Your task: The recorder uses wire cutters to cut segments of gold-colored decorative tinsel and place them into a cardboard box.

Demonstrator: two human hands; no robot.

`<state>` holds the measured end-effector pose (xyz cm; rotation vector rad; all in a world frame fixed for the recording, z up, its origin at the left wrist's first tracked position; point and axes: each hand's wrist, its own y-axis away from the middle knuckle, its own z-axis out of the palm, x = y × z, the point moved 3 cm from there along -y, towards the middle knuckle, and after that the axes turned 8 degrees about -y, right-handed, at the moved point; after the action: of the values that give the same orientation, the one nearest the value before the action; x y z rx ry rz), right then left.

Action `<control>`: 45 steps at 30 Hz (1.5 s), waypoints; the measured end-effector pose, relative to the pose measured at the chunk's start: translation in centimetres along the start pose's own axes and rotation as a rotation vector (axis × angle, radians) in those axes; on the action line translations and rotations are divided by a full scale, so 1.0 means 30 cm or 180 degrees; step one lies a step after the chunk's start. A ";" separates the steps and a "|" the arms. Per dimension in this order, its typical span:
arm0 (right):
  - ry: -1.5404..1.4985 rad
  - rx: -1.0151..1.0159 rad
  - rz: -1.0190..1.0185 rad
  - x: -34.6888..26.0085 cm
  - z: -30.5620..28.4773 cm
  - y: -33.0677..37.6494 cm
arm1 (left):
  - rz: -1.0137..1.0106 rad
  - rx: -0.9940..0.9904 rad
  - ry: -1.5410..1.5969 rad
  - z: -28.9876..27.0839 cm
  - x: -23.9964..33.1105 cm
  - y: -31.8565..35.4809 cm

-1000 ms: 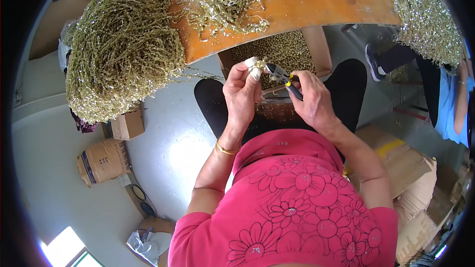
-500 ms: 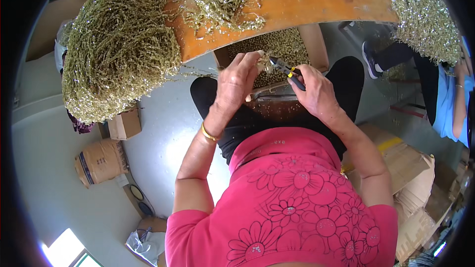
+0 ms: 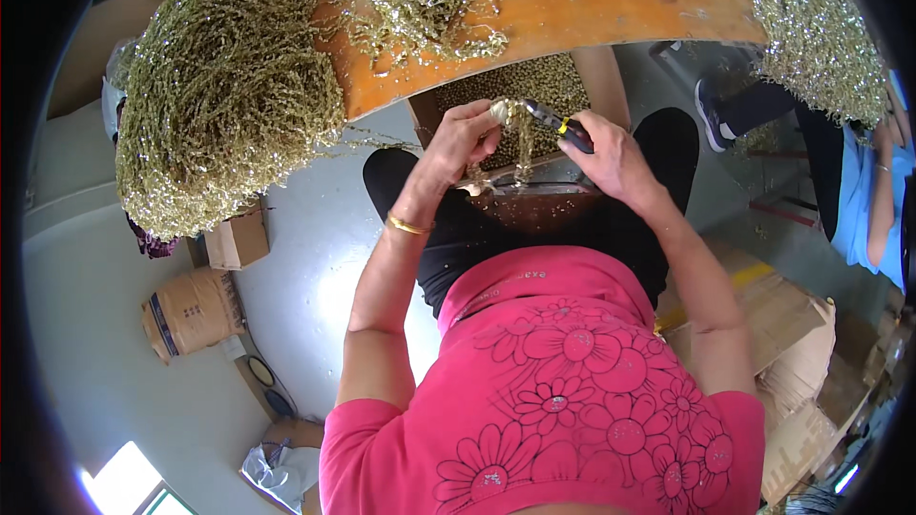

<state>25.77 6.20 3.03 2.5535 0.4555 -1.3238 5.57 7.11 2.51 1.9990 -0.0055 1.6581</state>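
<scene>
Head view: a seated person in a pink flowered shirt works over the lap, at the edge of an orange tabletop (image 3: 611, 0).
Largest mass: a great heap of gold tinsel garland (image 3: 224, 86) at the person's left — bristly, glittering, tangled into a rounded mound. More lies spread on the tabletop.
Tray: a dark shallow tray (image 3: 534, 195) on the lap, just under both hands, with a box of cut gold pieces (image 3: 520, 86) beyond it.
Left hand (image 3: 468, 133): pinched shut on the top of a short tinsel strand (image 3: 520, 138), which hangs down toward the tray.
Right hand (image 3: 611, 157): clenched around the handles of small cutting pliers (image 3: 558, 124) — dark, with a yellow band — whose nose meets the strand's top.
Step in hand: by the look of it, snipping the strand at its pinched end.
Next move: likely calls for a firm squeeze, the strand held taut.
</scene>
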 end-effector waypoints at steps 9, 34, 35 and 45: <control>-0.2449 0.0955 0.0927 0.036 0.102 0.000 | 0.0078 0.0722 0.0303 0.043 0.001 0.012; -0.0725 0.1892 -0.0723 -0.040 0.094 -0.074 | 0.0486 0.1444 -0.1207 0.064 0.000 0.010; -0.0995 0.2002 -0.0747 -0.030 0.082 -0.080 | 0.0546 0.1408 -0.1227 0.064 0.012 0.013; -0.2383 0.1065 0.0347 -0.003 0.108 -0.085 | 0.0218 0.1296 -0.0322 0.020 -0.024 -0.021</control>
<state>22.34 7.45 1.13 2.0185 -0.0579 -2.2913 6.16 7.17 1.52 2.4049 0.2482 1.7027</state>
